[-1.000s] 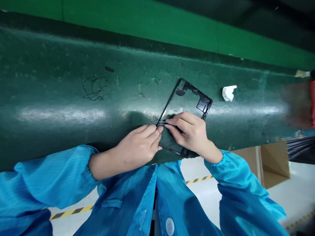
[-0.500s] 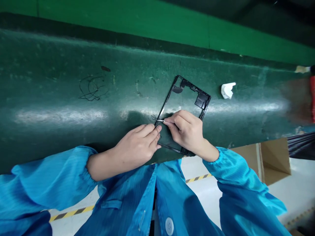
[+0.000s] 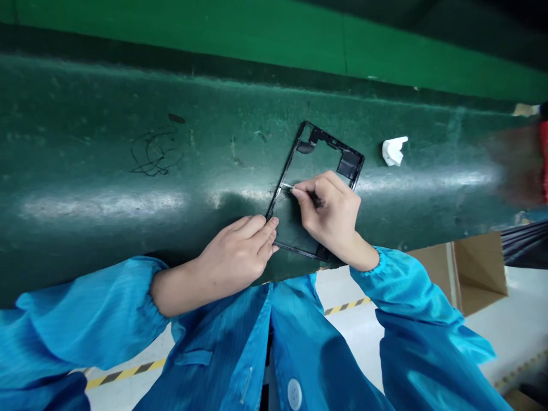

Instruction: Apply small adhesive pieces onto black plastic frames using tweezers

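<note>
A thin black rectangular plastic frame (image 3: 333, 142) lies tilted on the green bench close to its front edge. My left hand (image 3: 237, 251) is closed on the frame's lower left corner, with its fingers over the side bar. My right hand (image 3: 331, 208) pinches a small silvery blade (image 3: 287, 186), its tip at the frame's left bar; most of the tool is hidden in the fingers. Fine dark strands curl around the bar near the tip. Farther left on the bench lies a loose tangle of thin black strands (image 3: 156, 154).
A small white plastic piece (image 3: 394, 151) lies right of the frame. A dark flat scrap (image 3: 176, 119) sits above the tangle. Beyond the bench's front edge, an open cardboard box (image 3: 479, 271) stands at the right. A raised green wall (image 3: 257, 45) runs along the back.
My right hand has moved the blade tip up along the frame's left bar, away from my left fingers. The left hand keeps its place on the corner.
</note>
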The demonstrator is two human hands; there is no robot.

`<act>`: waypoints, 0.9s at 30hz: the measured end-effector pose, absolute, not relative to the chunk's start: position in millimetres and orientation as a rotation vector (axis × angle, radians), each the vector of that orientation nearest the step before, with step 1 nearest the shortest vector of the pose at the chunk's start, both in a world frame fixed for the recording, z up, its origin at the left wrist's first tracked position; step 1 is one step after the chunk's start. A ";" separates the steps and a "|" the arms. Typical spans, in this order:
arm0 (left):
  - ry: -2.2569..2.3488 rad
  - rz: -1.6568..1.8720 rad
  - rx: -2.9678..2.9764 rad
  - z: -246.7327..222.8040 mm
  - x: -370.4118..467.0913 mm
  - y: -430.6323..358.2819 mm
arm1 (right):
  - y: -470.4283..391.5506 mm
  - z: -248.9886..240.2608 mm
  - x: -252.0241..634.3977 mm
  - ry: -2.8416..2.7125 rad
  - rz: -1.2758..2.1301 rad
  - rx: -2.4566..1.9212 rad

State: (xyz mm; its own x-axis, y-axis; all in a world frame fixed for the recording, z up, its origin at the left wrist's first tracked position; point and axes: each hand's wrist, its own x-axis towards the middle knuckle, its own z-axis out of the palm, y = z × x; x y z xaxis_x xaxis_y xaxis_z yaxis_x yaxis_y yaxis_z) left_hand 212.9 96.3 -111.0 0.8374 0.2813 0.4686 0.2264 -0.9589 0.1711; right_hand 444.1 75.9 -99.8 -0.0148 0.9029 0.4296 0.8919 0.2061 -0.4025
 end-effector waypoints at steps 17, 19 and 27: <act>0.388 0.839 2.913 -111.8 214.5 94.1 | 170.3 -63.3 507.7 -1.534 -0.215 -1.955; 0.381 0.829 2.913 -112.1 214.4 94.0 | 186.3 -55.9 514.3 -1.483 -0.205 -2.010; 0.384 0.821 2.945 -110.4 213.3 88.4 | 248.4 -34.0 560.8 -1.197 -0.315 -2.049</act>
State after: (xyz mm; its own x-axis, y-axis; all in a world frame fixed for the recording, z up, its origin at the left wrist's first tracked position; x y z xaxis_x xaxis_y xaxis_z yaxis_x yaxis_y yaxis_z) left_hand 213.3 88.4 -110.4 0.8271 0.2539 0.5014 0.2218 -0.9672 0.1239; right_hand 560.8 248.4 -34.0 0.5366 0.6522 0.5355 0.8313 -0.2995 -0.4682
